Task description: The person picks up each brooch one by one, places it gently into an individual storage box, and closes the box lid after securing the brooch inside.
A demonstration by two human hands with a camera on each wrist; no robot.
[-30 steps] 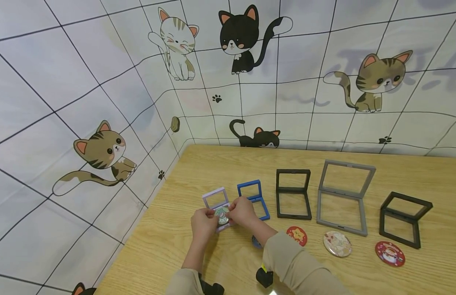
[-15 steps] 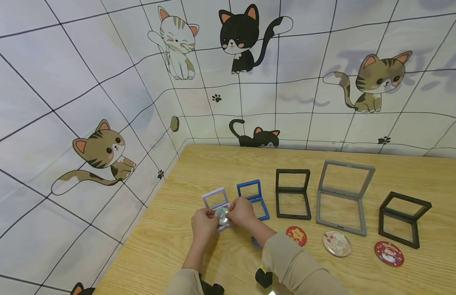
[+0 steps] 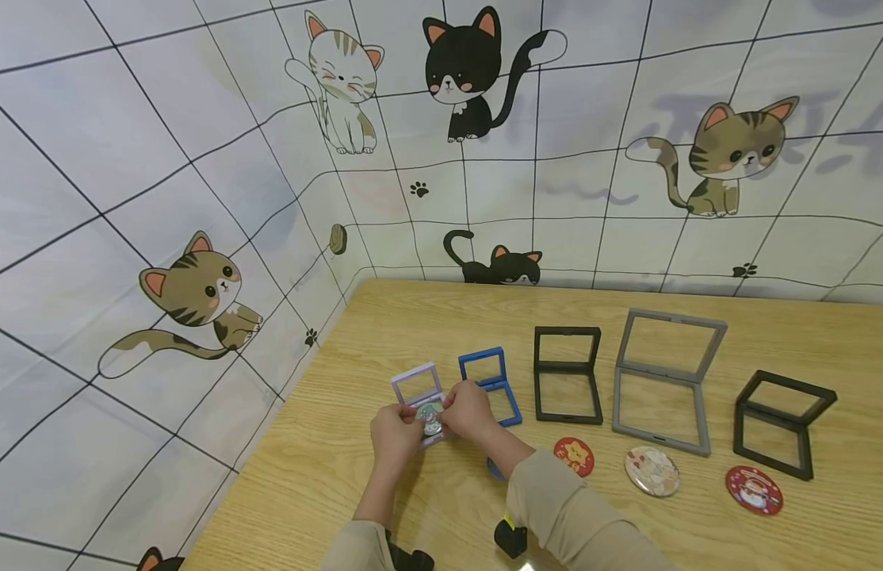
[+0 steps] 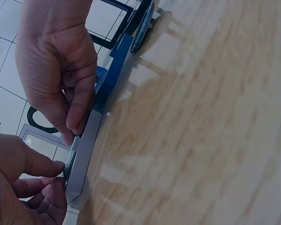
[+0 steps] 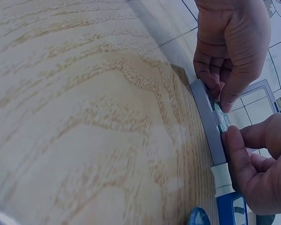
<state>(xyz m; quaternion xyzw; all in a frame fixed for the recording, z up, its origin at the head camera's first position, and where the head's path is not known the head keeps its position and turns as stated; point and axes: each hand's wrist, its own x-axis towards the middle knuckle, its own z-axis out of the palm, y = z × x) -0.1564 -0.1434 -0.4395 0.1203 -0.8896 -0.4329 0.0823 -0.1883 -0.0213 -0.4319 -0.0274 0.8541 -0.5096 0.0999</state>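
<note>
A round green button badge [image 3: 430, 418] lies over the lower half of a small lilac hinged display frame [image 3: 415, 372], whose lid stands up behind it. My left hand [image 3: 395, 436] pinches the badge's left edge between thumb and fingers. On the opposite edge, the thumb and fingers of my right hand [image 3: 472, 409] pinch it too. Seen low from the left wrist, the badge [image 4: 69, 165] sits right at the frame's thick lilac side [image 4: 87, 152]. The right wrist view shows both sets of fingertips close together at the frame's rim [image 5: 209, 123], covering parts of the badge.
An open blue frame [image 3: 482, 354] stands just right of my hands. Further right are a black frame [image 3: 567, 368], a larger grey frame [image 3: 661, 376] and another black frame [image 3: 775, 414]. Badges lie before them: blue [image 3: 495, 468], red star [image 3: 574, 457], cream [image 3: 652, 471], red [image 3: 754, 490].
Both hands stay in nearly the same place. The glare on the green badge has shifted and its printed picture shows more plainly, as if it tilted slightly.
</note>
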